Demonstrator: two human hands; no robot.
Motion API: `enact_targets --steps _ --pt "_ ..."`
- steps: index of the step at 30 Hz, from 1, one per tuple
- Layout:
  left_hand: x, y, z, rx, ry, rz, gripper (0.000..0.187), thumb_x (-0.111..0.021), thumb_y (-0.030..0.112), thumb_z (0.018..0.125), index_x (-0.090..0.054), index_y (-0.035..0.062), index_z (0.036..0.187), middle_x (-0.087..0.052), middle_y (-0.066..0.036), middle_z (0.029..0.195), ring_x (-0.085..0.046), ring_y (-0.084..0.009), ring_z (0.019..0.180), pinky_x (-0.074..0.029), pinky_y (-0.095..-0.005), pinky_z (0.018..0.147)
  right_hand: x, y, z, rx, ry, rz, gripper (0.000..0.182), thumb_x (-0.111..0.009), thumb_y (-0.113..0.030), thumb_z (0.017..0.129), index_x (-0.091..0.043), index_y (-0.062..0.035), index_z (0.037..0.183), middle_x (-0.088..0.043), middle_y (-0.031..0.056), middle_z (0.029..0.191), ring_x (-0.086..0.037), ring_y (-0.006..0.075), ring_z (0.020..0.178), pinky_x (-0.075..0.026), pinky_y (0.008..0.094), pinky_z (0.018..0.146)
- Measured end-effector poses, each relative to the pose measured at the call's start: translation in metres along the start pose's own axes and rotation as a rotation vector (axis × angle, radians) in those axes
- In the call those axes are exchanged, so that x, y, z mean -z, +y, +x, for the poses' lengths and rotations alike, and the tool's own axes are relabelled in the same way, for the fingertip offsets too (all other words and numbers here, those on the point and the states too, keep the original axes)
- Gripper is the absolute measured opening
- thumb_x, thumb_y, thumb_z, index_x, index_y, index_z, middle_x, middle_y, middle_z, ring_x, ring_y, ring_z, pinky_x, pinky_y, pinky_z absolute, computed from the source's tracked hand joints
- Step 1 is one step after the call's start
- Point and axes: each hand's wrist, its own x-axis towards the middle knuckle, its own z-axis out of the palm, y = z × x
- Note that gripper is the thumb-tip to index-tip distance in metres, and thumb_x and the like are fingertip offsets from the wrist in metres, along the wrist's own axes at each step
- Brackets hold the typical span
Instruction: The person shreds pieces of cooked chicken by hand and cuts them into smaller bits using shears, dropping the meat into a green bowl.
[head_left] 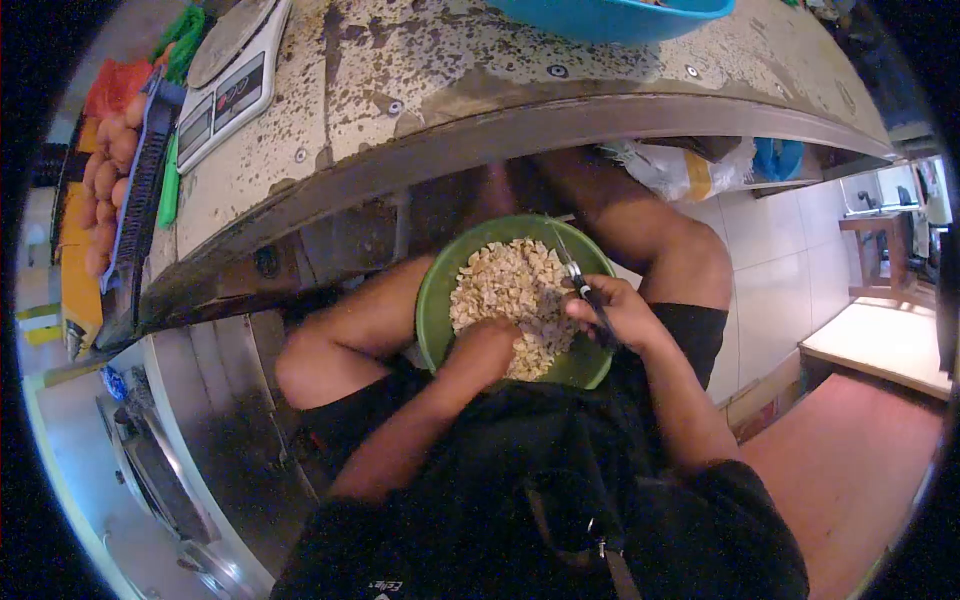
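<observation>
A green bowl (432, 318) rests in my lap, between my bent legs. Small pale, cream-coloured cut pieces (512, 275) fill much of it; what food they are I cannot make out. My left hand (486, 352) reaches into the bowl from the lower left, fingers curled down against the pieces, and whatever they pinch is hidden. Over the bowl's right side, my right hand (625, 312) grips the black handles of a pair of scissors (572, 268). Their metal blades point up and away, toward the far rim.
A worn, speckled table (460, 70) spans the space ahead, above my knees. On it stand a blue basin (630, 18), a white digital scale (232, 105) and, at left, a tray of brown eggs (112, 165). A reddish board (850, 470) lies at lower right.
</observation>
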Motion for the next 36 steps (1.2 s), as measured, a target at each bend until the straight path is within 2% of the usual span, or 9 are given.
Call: enact_targets --steps 2,4,6,8,10,13,23,28,36 --pt "-0.022 0.001 0.001 -0.020 -0.096 0.038 0.018 -0.050 0.006 0.076 -0.063 0.0023 0.088 -0.061 -0.019 0.086 -0.061 -0.0347 0.083 -0.048 -0.0464 0.073 -0.003 0.013 0.005 0.004 0.004 -0.046 0.045 -0.072 -0.027 0.078 -0.057 -0.0008 0.112 -0.060 -0.0004 0.081 -0.051 0.0071 0.063 -0.042 0.0223 0.055" --pt "-0.010 0.011 0.006 -0.010 -0.033 0.076 0.019 -0.048 0.008 0.077 -0.064 0.0025 0.085 -0.062 -0.018 0.081 -0.063 -0.0342 0.078 -0.049 -0.0467 0.068 -0.007 0.021 0.012 0.154 -0.047 -0.199 0.044 -0.073 -0.027 0.078 -0.057 -0.0015 0.111 -0.060 -0.0010 0.084 -0.051 0.0075 0.067 -0.043 0.0234 0.056" --pt "-0.011 0.011 0.007 0.023 -0.174 0.156 0.021 -0.052 0.011 0.074 -0.065 0.0039 0.088 -0.063 -0.017 0.085 -0.062 -0.0355 0.078 -0.050 -0.0461 0.071 -0.008 0.031 0.012 0.106 -0.033 -0.310 0.044 -0.074 -0.027 0.077 -0.058 -0.0038 0.110 -0.060 0.0001 0.089 -0.053 0.0089 0.076 -0.046 0.0260 0.065" --pt "-0.020 0.009 0.011 0.109 -0.162 0.102 0.019 -0.052 0.009 0.073 -0.065 0.0022 0.085 -0.063 -0.019 0.083 -0.062 -0.0366 0.077 -0.050 -0.0468 0.070 -0.011 0.039 0.018 0.368 -0.004 -0.418 0.046 -0.074 -0.033 0.076 -0.060 -0.0032 0.108 -0.060 0.0021 0.084 -0.052 0.0092 0.073 -0.044 0.0245 0.059" --pt "-0.009 0.014 0.007 0.111 -0.085 0.088 0.017 -0.053 0.008 0.071 -0.065 0.0004 0.081 -0.063 -0.020 0.079 -0.062 -0.0383 0.074 -0.050 -0.0481 0.068 -0.022 -0.005 0.000 0.066 -0.068 -0.294 0.055 -0.075 -0.041 0.072 -0.061 -0.0014 0.108 -0.066 0.0112 0.097 -0.060 0.0195 0.091 -0.046 0.0348 0.084" --pt "0.003 0.008 0.008 0.122 -0.164 -0.014 0.016 -0.055 0.010 0.068 -0.064 -0.0022 0.075 -0.063 -0.022 0.077 -0.062 -0.0393 0.072 -0.050 -0.0495 0.064 -0.022 0.015 0.013 0.018 -0.103 -0.279 0.051 -0.075 -0.039 0.073 -0.062 -0.0031 0.106 -0.066 0.0106 0.096 -0.060 0.0186 0.090 -0.046 0.0337 0.084" --pt "0.002 0.005 0.001 0.232 0.016 -0.075 0.016 -0.056 0.011 0.069 -0.065 -0.0011 0.075 -0.064 -0.021 0.078 -0.063 -0.0385 0.074 -0.050 -0.0494 0.066 -0.022 0.029 0.017 0.098 -0.068 -0.297 0.046 -0.076 -0.036 0.072 -0.063 -0.0046 0.104 -0.067 0.0083 0.092 -0.061 0.0173 0.086 -0.047 0.0320 0.081" --pt "0.003 0.007 0.004 0.346 -0.159 0.047 0.019 -0.052 0.014 0.074 -0.068 0.0030 0.076 -0.065 -0.020 0.082 -0.065 -0.0353 0.076 -0.051 -0.0465 0.067 -0.020 0.040 0.022 0.088 -0.049 -0.332 0.047 -0.075 -0.037 0.072 -0.063 -0.0049 0.103 -0.067 0.0080 0.090 -0.061 0.0169 0.084 -0.047 0.0322 0.080" --pt "0.009 0.011 0.005 0.300 -0.173 0.058 0.017 -0.057 0.017 0.073 -0.068 0.0035 0.075 -0.065 -0.018 0.078 -0.065 -0.0342 0.072 -0.051 -0.0445 0.065 -0.025 0.023 0.013 0.052 -0.004 -0.389 0.055 -0.078 -0.037 0.069 -0.060 -0.0057 0.111 -0.065 0.0070 0.094 -0.059 0.0159 0.086 -0.047 0.0318 0.080"
